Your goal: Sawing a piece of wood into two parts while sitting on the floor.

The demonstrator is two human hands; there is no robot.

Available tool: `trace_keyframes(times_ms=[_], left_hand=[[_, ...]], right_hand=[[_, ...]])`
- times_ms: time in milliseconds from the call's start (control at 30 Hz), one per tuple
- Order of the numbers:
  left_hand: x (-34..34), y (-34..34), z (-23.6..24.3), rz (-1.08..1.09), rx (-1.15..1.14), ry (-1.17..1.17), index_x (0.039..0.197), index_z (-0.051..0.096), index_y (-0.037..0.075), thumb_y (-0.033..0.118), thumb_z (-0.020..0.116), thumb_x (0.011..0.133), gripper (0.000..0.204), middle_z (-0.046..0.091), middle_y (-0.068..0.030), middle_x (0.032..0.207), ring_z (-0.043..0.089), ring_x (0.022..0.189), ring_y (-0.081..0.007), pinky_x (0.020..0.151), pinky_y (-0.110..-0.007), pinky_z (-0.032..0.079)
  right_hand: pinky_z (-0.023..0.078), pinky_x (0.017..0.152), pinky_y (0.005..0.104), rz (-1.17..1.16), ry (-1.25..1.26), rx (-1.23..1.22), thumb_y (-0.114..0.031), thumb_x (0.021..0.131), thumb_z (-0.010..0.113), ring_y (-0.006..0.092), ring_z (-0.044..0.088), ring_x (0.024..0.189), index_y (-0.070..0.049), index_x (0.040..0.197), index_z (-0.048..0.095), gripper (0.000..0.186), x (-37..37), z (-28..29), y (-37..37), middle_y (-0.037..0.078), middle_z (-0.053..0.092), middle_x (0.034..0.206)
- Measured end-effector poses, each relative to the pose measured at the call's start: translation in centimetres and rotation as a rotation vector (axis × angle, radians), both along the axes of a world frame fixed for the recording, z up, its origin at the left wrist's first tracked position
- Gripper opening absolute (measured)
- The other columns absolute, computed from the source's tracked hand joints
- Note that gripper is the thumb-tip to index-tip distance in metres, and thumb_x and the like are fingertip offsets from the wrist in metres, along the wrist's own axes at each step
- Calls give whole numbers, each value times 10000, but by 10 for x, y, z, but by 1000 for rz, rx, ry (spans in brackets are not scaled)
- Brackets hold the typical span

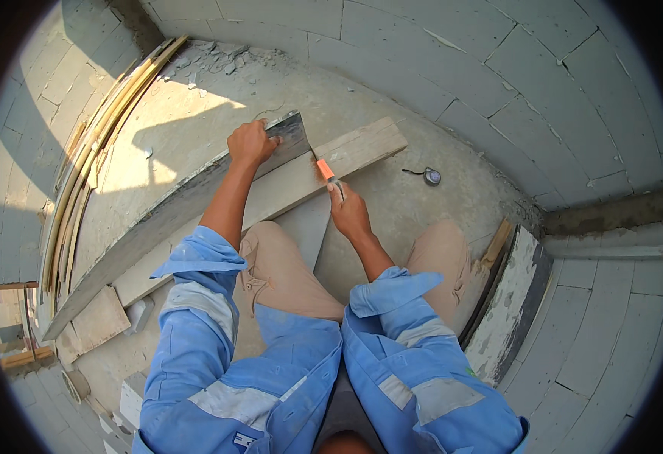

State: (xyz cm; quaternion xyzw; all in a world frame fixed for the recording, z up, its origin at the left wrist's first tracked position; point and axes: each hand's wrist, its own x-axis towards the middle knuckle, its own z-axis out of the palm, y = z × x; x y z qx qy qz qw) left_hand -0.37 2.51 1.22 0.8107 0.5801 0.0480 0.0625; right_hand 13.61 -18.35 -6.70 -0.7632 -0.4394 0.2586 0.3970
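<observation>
My left hand (251, 144) is closed over the upper edge of a long grey-faced board (195, 178), near its far end. The board stands on edge, leaning along a pale wooden plank (354, 147). In my right hand (349, 212) is the handle of what looks like a handsaw (325, 169), with an orange part at the front. Its thin dark blade shows nearly edge-on beside the board's end. How far the blade reaches along the board is hidden.
A tape measure (431, 176) lies on the concrete floor to the right. Several long wooden strips (112, 129) lean along the left wall. Rubble (229, 60) lies at the far wall. A paint-stained board (509, 303) stands at the right. My knees are on either side of my right hand.
</observation>
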Motion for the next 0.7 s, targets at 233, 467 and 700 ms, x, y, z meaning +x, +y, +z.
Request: trace_keyframes(times_ms=[233,467,700], left_hand=[[-12,-5,5,16,-13,31,1219,693,146,480,786,743,589,729,-183,972,703,934,-350,793,-453,554],[22,-8,2,-38,6,-1,1186,707,149,456,787,749,540,729,-184,981,706,920,-355,773,-452,555],[-8,-4,8,-1,1,15,1193,704,152,464,788,749,549,730,-185,952,706,914,-360,768,-455,553]], right_hand=[[511,632,472,-7,91,-5,-350,1004,548,431,683,753,-39,1300,583,431,-8,53,-133,250,671,789],[501,685,515,-66,-127,-43,-366,1008,519,472,646,794,-30,1161,616,382,10,-11,34,262,669,834],[515,591,463,10,56,2,-363,998,555,424,674,679,-33,1301,576,448,-11,49,-160,253,668,766]])
